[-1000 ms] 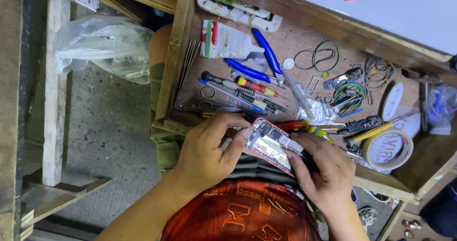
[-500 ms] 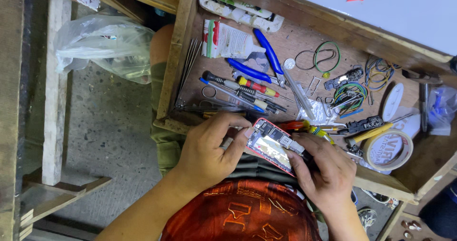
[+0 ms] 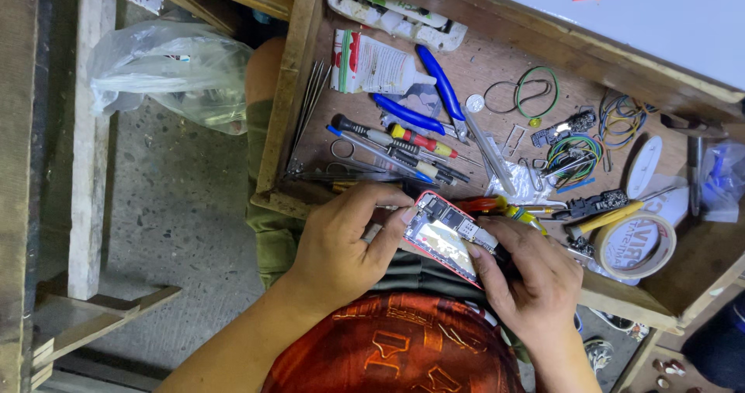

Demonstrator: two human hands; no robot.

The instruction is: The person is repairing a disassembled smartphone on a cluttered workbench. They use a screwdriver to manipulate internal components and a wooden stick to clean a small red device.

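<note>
From the head camera, looking straight down, both hands meet over the front edge of a wooden drawer [image 3: 289, 121] pulled open above the person's lap. Between them is an opened phone [image 3: 446, 236] with a red frame, its circuit boards and metal shields showing upward, held tilted just over the drawer's near rim. The left hand [image 3: 341, 245] is closed around the phone's left end, thumb on top near the upper corner and the other fingers curled beneath. The right hand [image 3: 535, 277] clamps the phone's right end, thumb and forefinger pinched on the edge where the small silver parts sit; whether it also holds a small tool there cannot be told. Inside the drawer, just beyond the phone, lies a row of screwdrivers [image 3: 403, 146] with red, yellow and black grips, and past them blue-handled pliers [image 3: 434, 90] beside a white glue bottle [image 3: 372, 65]. To the right are loops of coloured wire [image 3: 574, 154], a green and black ring of cable [image 3: 528, 92], and a roll of pale tape [image 3: 635, 245] near the right hand. Left of the drawer, a clear plastic bag [image 3: 171, 71] hangs beside a wooden frame over a concrete floor [image 3: 178, 222]. An orange printed shirt [image 3: 396, 346] fills the bottom of the view under the wrists.
</note>
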